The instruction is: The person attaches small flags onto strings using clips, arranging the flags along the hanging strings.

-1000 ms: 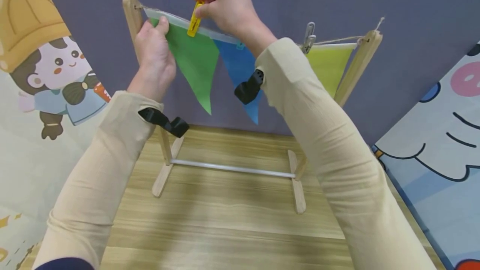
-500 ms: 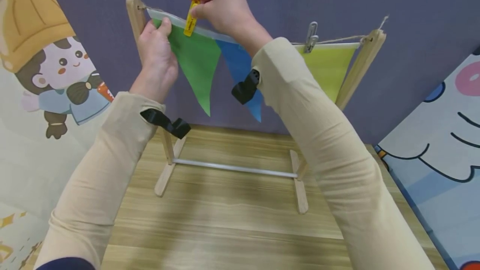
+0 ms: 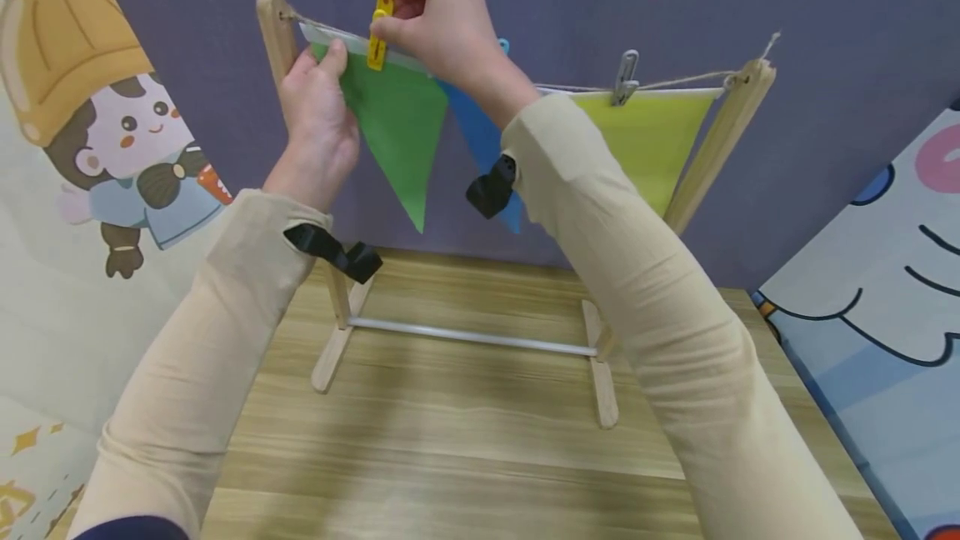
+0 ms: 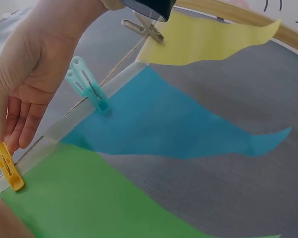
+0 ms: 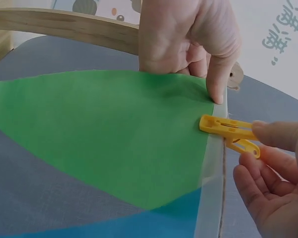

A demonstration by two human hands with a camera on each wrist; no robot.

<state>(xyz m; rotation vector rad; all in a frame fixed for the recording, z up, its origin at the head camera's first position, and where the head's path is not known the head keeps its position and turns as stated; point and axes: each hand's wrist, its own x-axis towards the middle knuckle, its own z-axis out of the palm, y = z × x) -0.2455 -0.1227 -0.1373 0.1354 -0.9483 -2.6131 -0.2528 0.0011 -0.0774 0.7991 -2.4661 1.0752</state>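
Observation:
A string of pennants hangs from twine [image 3: 686, 80] on a wooden frame. My left hand [image 3: 318, 98] pinches the green pennant [image 3: 397, 123] by its white top band near the left post, thumb in front and fingers behind. To its right, my right hand [image 3: 448, 23] holds a yellow clothespin [image 5: 221, 127] by its handles. The clothespin's jaws sit over the white band and the green edge, and its handles stand spread under the thumb and fingers. A turquoise clothespin [image 4: 88, 88] grips the blue pennant [image 4: 159, 119]; the right hand partly hides both in the head view.
Farther right, a grey clothespin [image 3: 626, 80] sits on the yellow pennant [image 3: 645, 140]. Wooden posts [image 3: 276, 36] rise at both ends, joined low down by a white rod [image 3: 472, 338] above the wood-grain table [image 3: 450, 457]. A grey-blue panel [image 3: 675, 7] stands behind.
My right hand has come slightly down and left with the yellow clothespin along the band. The top of the turquoise clothespin now shows behind it. The left hand keeps its pinch on the pennant.

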